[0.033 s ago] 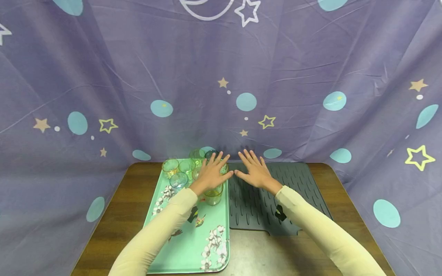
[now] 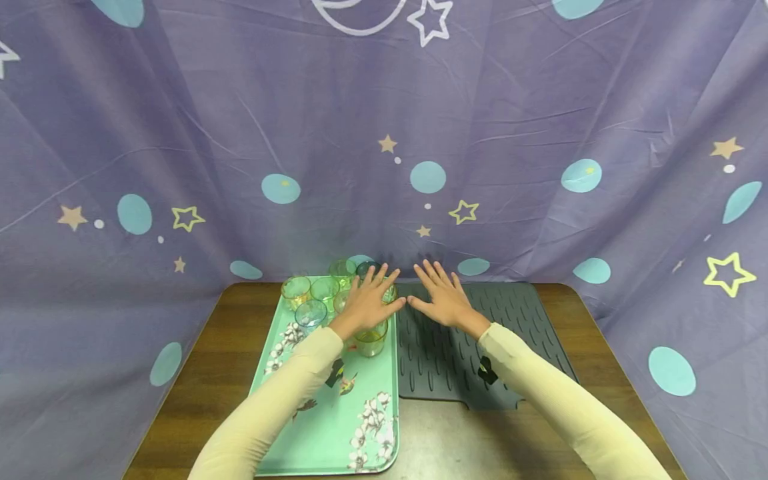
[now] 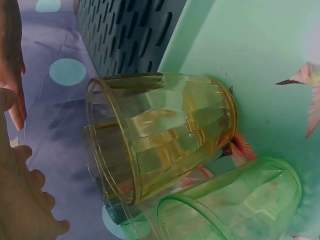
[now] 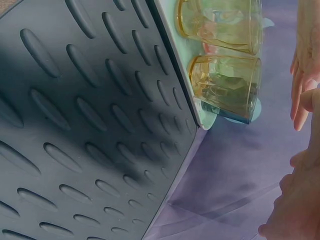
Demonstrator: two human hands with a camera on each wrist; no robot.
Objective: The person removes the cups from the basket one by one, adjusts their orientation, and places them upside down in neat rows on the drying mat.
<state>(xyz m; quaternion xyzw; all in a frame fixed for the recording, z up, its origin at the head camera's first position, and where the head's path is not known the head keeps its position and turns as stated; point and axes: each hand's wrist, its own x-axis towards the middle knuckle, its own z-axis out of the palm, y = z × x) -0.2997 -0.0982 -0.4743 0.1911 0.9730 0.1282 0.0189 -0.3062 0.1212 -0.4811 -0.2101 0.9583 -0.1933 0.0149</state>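
Observation:
Above the glasses on the tray, my left hand (image 2: 369, 305) is held with its fingers spread and nothing in it. My right hand (image 2: 445, 301) hovers likewise over the dark ridged mat (image 2: 510, 310), thumb tip close to the left thumb. Below the left hand, a yellow glass (image 2: 370, 341) stands upright; the left wrist view shows this yellow glass (image 3: 175, 130) beside a green glass (image 3: 240, 205). Clear blue (image 2: 311, 313), green (image 2: 325, 291) and amber (image 2: 296, 292) glasses stand further left. Some glasses are partly hidden behind the left hand.
The mint tray (image 2: 324, 440), printed with flowers and birds, lies left of the mat on a brown wooden table (image 2: 198, 393). A purple curtain (image 2: 360, 100) with stars and dots hangs right behind the table's far edge and at both sides.

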